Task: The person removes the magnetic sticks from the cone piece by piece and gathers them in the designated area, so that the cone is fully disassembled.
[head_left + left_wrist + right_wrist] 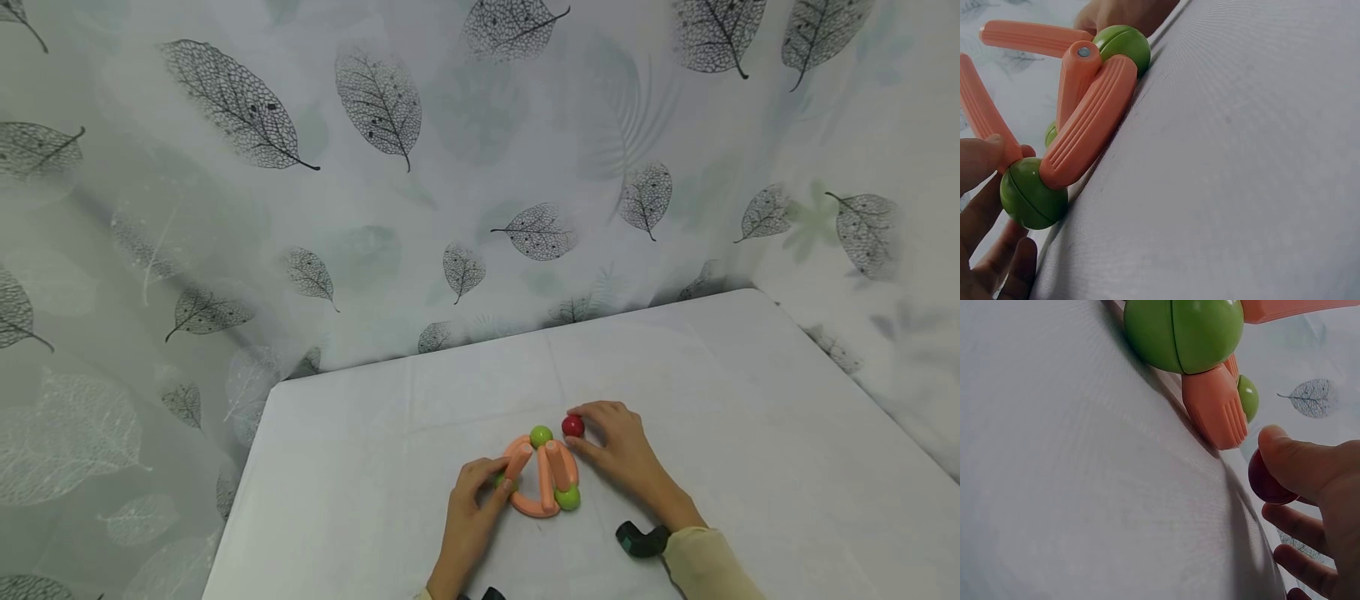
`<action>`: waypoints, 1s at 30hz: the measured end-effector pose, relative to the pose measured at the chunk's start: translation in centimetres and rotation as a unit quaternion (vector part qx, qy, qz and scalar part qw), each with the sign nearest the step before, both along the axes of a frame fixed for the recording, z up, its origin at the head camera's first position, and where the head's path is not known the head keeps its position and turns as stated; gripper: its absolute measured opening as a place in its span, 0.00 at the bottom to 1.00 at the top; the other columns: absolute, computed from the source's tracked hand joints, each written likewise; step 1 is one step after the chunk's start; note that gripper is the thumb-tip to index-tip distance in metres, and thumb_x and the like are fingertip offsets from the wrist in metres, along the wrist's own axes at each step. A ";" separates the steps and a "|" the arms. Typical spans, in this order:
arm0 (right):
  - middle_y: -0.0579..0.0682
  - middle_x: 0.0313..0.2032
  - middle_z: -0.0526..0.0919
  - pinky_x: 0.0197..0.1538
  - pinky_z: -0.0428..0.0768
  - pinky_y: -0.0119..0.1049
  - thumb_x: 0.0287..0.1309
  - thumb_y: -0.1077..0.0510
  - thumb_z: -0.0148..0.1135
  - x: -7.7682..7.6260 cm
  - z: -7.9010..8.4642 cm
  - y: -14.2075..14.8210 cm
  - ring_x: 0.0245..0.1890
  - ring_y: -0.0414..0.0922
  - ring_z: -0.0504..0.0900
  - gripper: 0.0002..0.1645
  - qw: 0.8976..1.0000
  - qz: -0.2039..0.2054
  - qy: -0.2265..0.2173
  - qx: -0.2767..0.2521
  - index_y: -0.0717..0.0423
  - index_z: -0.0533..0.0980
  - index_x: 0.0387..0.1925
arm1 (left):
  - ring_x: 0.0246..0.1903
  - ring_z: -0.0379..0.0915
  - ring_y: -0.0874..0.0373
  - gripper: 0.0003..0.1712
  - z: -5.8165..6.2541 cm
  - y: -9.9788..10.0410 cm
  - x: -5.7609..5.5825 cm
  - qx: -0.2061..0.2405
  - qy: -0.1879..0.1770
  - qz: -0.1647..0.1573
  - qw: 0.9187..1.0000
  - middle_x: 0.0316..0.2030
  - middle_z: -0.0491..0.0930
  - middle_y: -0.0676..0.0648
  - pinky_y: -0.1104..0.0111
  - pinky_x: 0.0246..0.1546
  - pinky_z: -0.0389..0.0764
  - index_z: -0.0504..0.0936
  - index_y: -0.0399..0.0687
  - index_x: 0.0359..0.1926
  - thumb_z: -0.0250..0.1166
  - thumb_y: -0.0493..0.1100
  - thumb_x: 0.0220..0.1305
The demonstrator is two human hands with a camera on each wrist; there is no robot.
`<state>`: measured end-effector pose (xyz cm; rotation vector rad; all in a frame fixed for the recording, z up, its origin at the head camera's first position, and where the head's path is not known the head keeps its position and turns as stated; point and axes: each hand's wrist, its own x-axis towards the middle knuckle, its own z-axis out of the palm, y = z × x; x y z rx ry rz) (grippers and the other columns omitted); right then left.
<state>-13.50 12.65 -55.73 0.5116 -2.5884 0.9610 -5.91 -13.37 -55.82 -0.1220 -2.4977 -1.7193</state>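
Observation:
On the white table lies a magnetic-looking toy frame: curved orange rods (534,507) joined in a ring by green balls (567,498). A straight orange rod (545,482) crosses the ring, and other rods stand up at a slant. At the ring's left side, my left hand (468,506) pinches one slanted orange rod (982,103) low down, just above a green ball (1034,194). Beyond the ring's upper right, my right hand (624,454) holds a red ball (573,426) between thumb and fingers. The red ball is apart from the frame.
A white cloth covers the table (360,483), with its far edge against a leaf-printed curtain (405,208). Similar curtain hangs at the left and right. A black wrist device (642,540) sits at my right wrist.

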 end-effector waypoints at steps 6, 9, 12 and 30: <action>0.53 0.51 0.86 0.54 0.72 0.60 0.51 0.51 0.81 0.1 -0.3 0.0 0.57 0.58 0.78 0.27 1.000 0.000 -0.019 0.012 0.51 0.83 0.53 | 0.56 0.74 0.63 0.15 0.0 0.0 0.0 -0.001 -0.001 -0.001 1.000 0.51 0.85 0.59 0.70 0.57 0.77 0.86 0.65 0.55 0.70 0.48 0.69; 0.53 0.51 0.86 0.54 0.71 0.60 0.51 0.50 0.81 0.1 -0.3 0.0 0.57 0.58 0.78 0.27 1.000 0.000 -0.021 0.016 0.51 0.83 0.52 | 0.56 0.74 0.62 0.15 -0.1 0.0 0.0 -0.001 -0.001 -0.001 1.000 0.51 0.85 0.59 0.70 0.57 0.77 0.86 0.65 0.56 0.69 0.49 0.69; 0.53 0.52 0.85 0.54 0.71 0.60 0.52 0.49 0.80 0.1 -0.2 0.0 0.58 0.58 0.78 0.27 0.999 0.000 -0.027 0.023 0.51 0.83 0.53 | 0.55 0.74 0.63 0.15 -0.2 0.0 0.0 0.000 -0.002 -0.001 1.000 0.51 0.85 0.59 0.70 0.57 0.76 0.86 0.66 0.56 0.70 0.49 0.69; 0.55 0.54 0.85 0.57 0.77 0.63 0.55 0.55 0.79 1.1 1.3 0.3 0.58 0.59 0.80 0.27 0.999 0.011 -0.045 0.011 0.55 0.82 0.56 | 0.54 0.76 0.61 0.18 -0.3 0.0 0.1 -0.015 0.034 0.001 0.999 0.50 0.86 0.56 0.70 0.55 0.77 0.87 0.60 0.55 0.74 0.42 0.64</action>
